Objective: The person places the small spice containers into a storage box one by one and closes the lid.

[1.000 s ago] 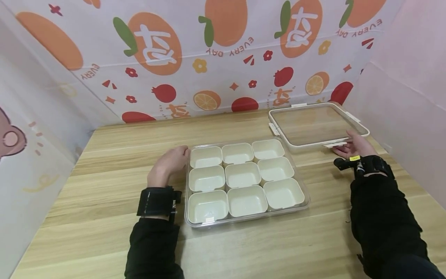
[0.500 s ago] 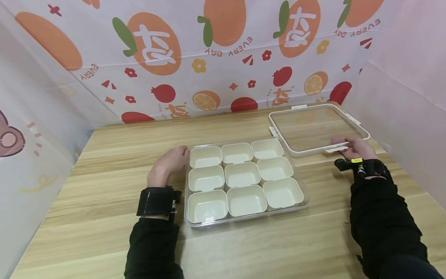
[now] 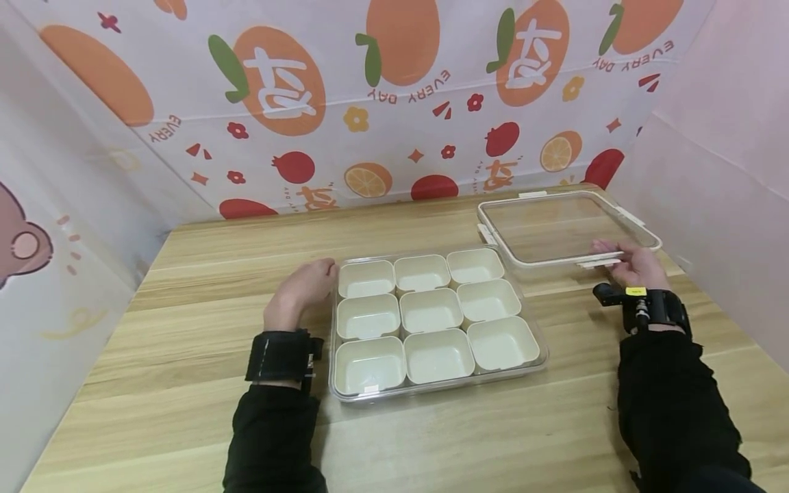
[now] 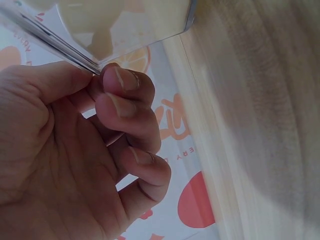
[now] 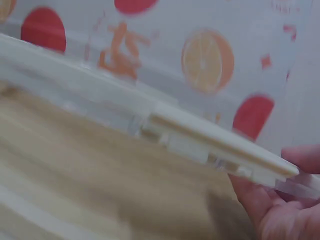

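Observation:
A clear box stands on the table with several cream tubs inside, set in rows of three. My left hand is at its left side. In the left wrist view, the thumb and index finger pinch the rim of the clear wall, the other fingers curled. At the back right is a transparent lid with a cream frame and side latches. My right hand grips its front right edge, thumb above and fingers beneath. The right wrist view shows a cream latch beside the right fingers.
The wooden table reaches back to a fruit-printed cloth. A pale pink wall panel borders the right side, close beyond the lid. A white cloth with a pink cartoon print borders the left.
My right hand's fingers have slid farther under the lid's front edge, and the lid has shifted slightly. My left hand keeps its hold on the box, which has not moved.

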Demonstrator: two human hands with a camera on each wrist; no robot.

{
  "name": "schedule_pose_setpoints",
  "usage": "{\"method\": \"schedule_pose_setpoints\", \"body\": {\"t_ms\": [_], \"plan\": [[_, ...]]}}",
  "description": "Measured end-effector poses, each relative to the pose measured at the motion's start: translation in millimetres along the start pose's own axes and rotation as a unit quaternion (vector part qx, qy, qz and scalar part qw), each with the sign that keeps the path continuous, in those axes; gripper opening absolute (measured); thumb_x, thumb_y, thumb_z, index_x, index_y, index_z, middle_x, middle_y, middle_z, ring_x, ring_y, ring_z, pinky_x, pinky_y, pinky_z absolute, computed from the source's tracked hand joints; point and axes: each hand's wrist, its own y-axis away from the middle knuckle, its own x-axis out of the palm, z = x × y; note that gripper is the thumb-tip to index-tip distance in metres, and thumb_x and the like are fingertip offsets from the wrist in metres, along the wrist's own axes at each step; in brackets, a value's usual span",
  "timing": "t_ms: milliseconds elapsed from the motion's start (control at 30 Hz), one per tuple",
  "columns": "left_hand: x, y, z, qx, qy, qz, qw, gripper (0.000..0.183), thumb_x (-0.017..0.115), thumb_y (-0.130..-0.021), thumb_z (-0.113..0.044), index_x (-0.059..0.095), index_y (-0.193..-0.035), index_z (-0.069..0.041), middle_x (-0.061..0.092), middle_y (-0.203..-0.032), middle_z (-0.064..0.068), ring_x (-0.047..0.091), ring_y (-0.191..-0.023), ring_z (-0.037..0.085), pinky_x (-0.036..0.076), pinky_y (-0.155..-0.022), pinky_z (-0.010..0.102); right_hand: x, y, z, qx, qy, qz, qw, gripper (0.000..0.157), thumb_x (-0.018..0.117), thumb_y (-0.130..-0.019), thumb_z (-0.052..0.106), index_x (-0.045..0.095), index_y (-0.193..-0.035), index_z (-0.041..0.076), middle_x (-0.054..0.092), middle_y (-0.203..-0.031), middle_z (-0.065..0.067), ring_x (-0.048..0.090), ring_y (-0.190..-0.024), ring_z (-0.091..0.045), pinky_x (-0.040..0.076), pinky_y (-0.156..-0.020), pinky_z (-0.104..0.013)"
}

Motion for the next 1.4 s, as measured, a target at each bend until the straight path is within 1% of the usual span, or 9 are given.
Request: {"method": "schedule_pose_setpoints", "body": {"t_ms": [133, 233, 433, 533, 733, 933, 1133, 1267, 1400], "plan": [[-0.4, 0.9, -0.1, -0.002, -0.002, 0.001, 1.0000, 0.032, 0.024, -0.098, -0.021, 0.049, -0.085, -0.005, 0.051, -0.084, 0.015, 0.046, -0.082, 0.029, 0.039, -0.073, 0.045, 14.7, 10.4, -11.0, -0.059, 0.036, 0.024, 0.997, 0.038, 0.031, -0.098, 0.008, 0.055, -0.090, -0.020, 0.059, -0.090, -0.031, 0.056, -0.096, -0.031, 0.048, -0.081, -0.036], [-0.8, 1.6, -1.0, -0.004, -0.001, 0.006, 1.0000, 0.033, 0.023, -0.098, -0.022, 0.050, -0.092, -0.003, 0.051, -0.086, 0.015, 0.046, -0.084, 0.029, 0.039, -0.075, 0.045, 25.2, 16.6, -16.6, -0.102, 0.045, 0.032, 0.993, 0.037, 0.032, -0.099, 0.010, 0.055, -0.089, -0.017, 0.060, -0.089, -0.030, 0.057, -0.092, -0.032, 0.049, -0.079, -0.038], [-1.0, 1.9, -1.2, -0.013, -0.005, 0.010, 0.9999, 0.034, 0.023, -0.099, -0.023, 0.050, -0.096, -0.003, 0.051, -0.085, 0.015, 0.046, -0.084, 0.029, 0.039, -0.075, 0.045, 44.2, 22.2, -26.3, -0.152, 0.045, 0.039, 0.987, 0.015, 0.036, -0.096, 0.004, 0.044, -0.104, -0.007, 0.059, -0.092, -0.032, 0.054, -0.097, -0.036, 0.048, -0.081, -0.041], [-0.5, 2.1, -0.7, -0.013, -0.007, 0.008, 0.9999, 0.034, 0.024, -0.099, -0.022, 0.051, -0.099, -0.002, 0.051, -0.089, 0.016, 0.046, -0.083, 0.029, 0.039, -0.074, 0.045, 49.9, 22.9, -32.7, -0.160, 0.031, 0.042, 0.986, 0.012, 0.036, -0.096, 0.002, 0.039, -0.106, -0.002, 0.059, -0.092, -0.032, 0.052, -0.099, -0.037, 0.047, -0.081, -0.043], [0.5, 3.2, -0.4, -0.016, -0.002, 0.011, 0.9998, 0.035, 0.026, -0.099, -0.022, 0.052, -0.108, 0.000, 0.052, -0.097, 0.017, 0.046, -0.086, 0.029, 0.039, -0.076, 0.045, 57.6, 24.7, -45.8, -0.178, 0.015, 0.059, 0.982, 0.010, 0.043, -0.091, -0.005, 0.040, -0.100, -0.008, 0.057, -0.089, -0.036, 0.052, -0.096, -0.041, 0.048, -0.078, -0.045], [-0.2, 1.9, -2.7, -0.018, 0.004, 0.010, 0.9998, 0.033, 0.026, -0.099, -0.023, 0.052, -0.102, -0.003, 0.052, -0.087, 0.015, 0.046, -0.084, 0.029, 0.039, -0.075, 0.045, 68.8, 32.0, -60.0, -0.220, 0.015, 0.055, 0.974, 0.034, 0.048, -0.087, -0.008, 0.028, -0.109, 0.008, 0.058, -0.088, -0.035, 0.051, -0.097, -0.042, 0.049, -0.076, -0.047], [0.4, 0.5, -2.7, -0.004, -0.010, 0.002, 0.9999, 0.032, 0.026, -0.098, -0.021, 0.052, -0.097, -0.003, 0.051, -0.093, 0.017, 0.045, -0.085, 0.029, 0.039, -0.074, 0.045, 81.8, 41.6, -71.9, -0.229, 0.007, 0.059, 0.972, 0.043, 0.048, -0.085, -0.010, 0.023, -0.112, 0.012, 0.053, -0.091, -0.035, 0.050, -0.099, -0.043, 0.048, -0.078, -0.046], [0.4, 1.1, -1.6, -0.007, -0.012, 0.002, 0.9999, 0.031, 0.027, -0.098, -0.020, 0.052, -0.098, -0.003, 0.052, -0.092, 0.017, 0.046, -0.084, 0.029, 0.039, -0.074, 0.045, 91.7, 47.1, -81.1, -0.231, 0.008, 0.076, 0.970, 0.041, 0.047, -0.085, -0.010, 0.023, -0.111, 0.011, 0.050, -0.095, -0.035, 0.049, -0.100, -0.044, 0.047, -0.080, -0.046], [-0.5, 2.7, -1.1, -0.012, -0.011, 0.004, 0.9999, 0.033, 0.026, -0.099, -0.022, 0.052, -0.104, -0.001, 0.053, -0.098, 0.018, 0.046, -0.088, 0.030, 0.040, -0.078, 0.047, 99.3, 49.5, -89.7, -0.236, 0.016, 0.080, 0.968, 0.037, 0.047, -0.085, -0.011, 0.023, -0.104, 0.010, 0.053, -0.095, -0.034, 0.049, -0.099, -0.044, 0.047, -0.079, -0.047]]}}
